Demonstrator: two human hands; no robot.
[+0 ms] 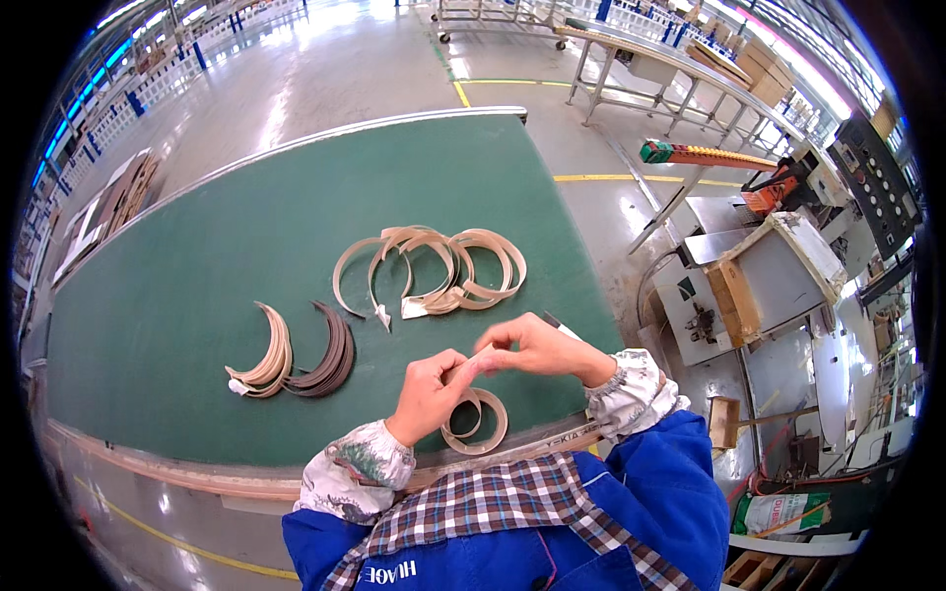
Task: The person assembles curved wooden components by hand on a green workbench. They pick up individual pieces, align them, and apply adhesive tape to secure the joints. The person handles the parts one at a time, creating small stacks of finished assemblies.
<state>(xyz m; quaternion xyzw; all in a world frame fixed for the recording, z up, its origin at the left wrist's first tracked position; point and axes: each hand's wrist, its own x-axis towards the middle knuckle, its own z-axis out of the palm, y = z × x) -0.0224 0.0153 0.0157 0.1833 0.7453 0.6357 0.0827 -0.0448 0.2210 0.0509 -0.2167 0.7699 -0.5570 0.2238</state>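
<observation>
My left hand point(431, 394) and my right hand point(537, 350) meet at the fingertips near the table's front edge, both closed in a pinch. Directly below them is a coiled beige strip point(501, 426), like edge banding, its upper part hidden behind my left fingers, which seem to grip it. What my right fingers pinch is too small to make out. Beyond the hands lie several loosely looped beige strips point(517, 266) with white pieces at some ends. To the left, a curved beige bundle of strips point(271, 360) lies against a dark brown bundle point(340, 355).
The green table point(197, 266) has a pale metal far edge point(325, 136). A thin dark and white item point(562, 327) lies just past my right hand. At right stand a machine with a control panel point(872, 182) and a cardboard box point(737, 300). A roller conveyor point(680, 64) runs behind.
</observation>
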